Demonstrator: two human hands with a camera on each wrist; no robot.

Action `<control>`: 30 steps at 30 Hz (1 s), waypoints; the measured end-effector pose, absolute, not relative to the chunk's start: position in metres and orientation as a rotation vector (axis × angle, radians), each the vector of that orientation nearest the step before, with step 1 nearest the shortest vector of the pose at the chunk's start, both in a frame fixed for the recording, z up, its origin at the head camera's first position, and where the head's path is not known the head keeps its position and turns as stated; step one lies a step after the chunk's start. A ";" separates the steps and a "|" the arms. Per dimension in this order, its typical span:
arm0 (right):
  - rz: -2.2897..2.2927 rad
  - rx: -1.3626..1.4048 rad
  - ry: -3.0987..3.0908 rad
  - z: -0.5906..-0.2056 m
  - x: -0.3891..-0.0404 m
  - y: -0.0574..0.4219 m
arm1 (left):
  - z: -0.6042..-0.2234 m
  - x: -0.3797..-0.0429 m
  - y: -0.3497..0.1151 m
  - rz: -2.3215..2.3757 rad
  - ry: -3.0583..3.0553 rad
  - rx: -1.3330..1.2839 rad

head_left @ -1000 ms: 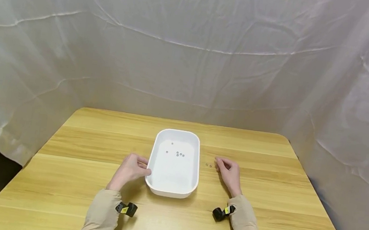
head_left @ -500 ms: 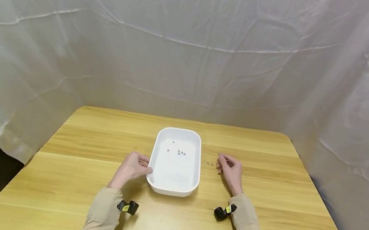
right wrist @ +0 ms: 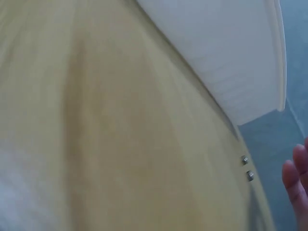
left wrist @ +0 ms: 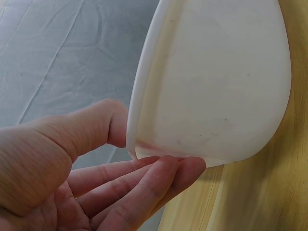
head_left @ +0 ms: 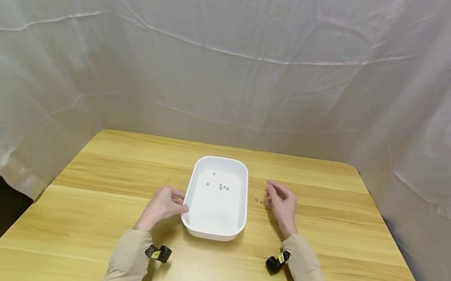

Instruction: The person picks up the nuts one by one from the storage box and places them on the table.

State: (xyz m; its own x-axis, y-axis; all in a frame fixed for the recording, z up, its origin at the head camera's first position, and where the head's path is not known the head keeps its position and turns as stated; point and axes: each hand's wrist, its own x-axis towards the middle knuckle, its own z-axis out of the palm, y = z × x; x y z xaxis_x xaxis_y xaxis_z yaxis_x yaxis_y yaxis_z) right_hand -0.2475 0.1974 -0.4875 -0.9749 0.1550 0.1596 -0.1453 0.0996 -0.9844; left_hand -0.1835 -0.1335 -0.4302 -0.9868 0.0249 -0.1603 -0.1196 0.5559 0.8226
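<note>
My left hand (head_left: 164, 205) grips the near left side of a white plastic tray (head_left: 211, 236), thumb over the rim. In the left wrist view, the fingers (left wrist: 185, 171) lie under the tray's outer wall (left wrist: 216, 82). Several small metal nuts (head_left: 220, 188) lie on the tray's floor towards its far half. Two more nuts (right wrist: 247, 168) sit on the table just right of the tray. My right hand (head_left: 283, 207) hovers beside them, fingers bent and thumb close to the index finger; I cannot tell whether a nut is between the tips. Its fingertips (right wrist: 290, 174) barely enter the right wrist view.
A wood-grain table (head_left: 210, 278) carries the tray and the loose nuts. Pale grey cloth (head_left: 234, 67) hangs behind the table and along both sides. Small black cameras (head_left: 163, 254) are strapped at both wrists, over beige sleeves (head_left: 129, 252).
My right hand has risen slightly away from the two loose nuts, its fingertips shifting towards the far side. My left hand keeps its grip on the tray. The head view has shifted slightly.
</note>
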 end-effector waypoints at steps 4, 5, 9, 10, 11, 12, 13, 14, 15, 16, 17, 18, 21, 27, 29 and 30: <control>1.875 0.096 -2.222 -0.474 -0.246 0.192 | -0.429 -0.183 -0.133 1.399 2.631 -0.081; 1.857 0.128 -2.237 -0.470 -0.246 0.191 | -0.428 -0.183 -0.133 1.398 2.631 -0.079; 1.772 0.271 -2.301 -0.460 -0.245 0.188 | -0.428 -0.184 -0.133 1.403 2.629 -0.081; 1.744 0.306 -2.312 -0.458 -0.245 0.187 | -0.428 -0.184 -0.133 1.406 2.629 -0.085; 1.726 0.334 -2.324 -0.456 -0.245 0.186 | -0.429 -0.184 -0.133 1.404 2.631 -0.082; 1.701 0.361 -2.338 -0.454 -0.245 0.186 | -0.429 -0.184 -0.133 1.405 2.632 -0.081; 1.676 0.389 -2.349 -0.452 -0.245 0.185 | -0.429 -0.184 -0.134 1.406 2.633 -0.079; 1.658 0.406 -2.360 -0.450 -0.246 0.184 | -0.429 -0.184 -0.134 1.410 2.631 -0.082; 1.631 0.427 -2.374 -0.448 -0.246 0.184 | -0.429 -0.184 -0.134 1.410 2.633 -0.079; 1.609 0.446 -2.387 -0.445 -0.246 0.183 | -0.430 -0.184 -0.134 1.410 2.634 -0.075; 1.573 0.462 -2.405 -0.443 -0.246 0.182 | -0.430 -0.184 -0.134 1.409 2.636 -0.070; 1.526 0.480 -2.424 -0.440 -0.246 0.181 | -0.430 -0.184 -0.134 1.410 2.636 -0.069; 1.385 0.545 -2.493 -0.431 -0.246 0.177 | -0.430 -0.184 -0.134 1.412 2.633 -0.066; 1.182 0.685 -2.604 -0.412 -0.245 0.168 | -0.430 -0.184 -0.134 1.416 2.626 -0.071; 1.133 0.724 -2.645 -0.406 -0.246 0.164 | -0.430 -0.184 -0.134 1.416 2.626 -0.073; 1.106 0.744 -2.669 -0.404 -0.246 0.163 | -0.430 -0.184 -0.134 1.415 2.625 -0.077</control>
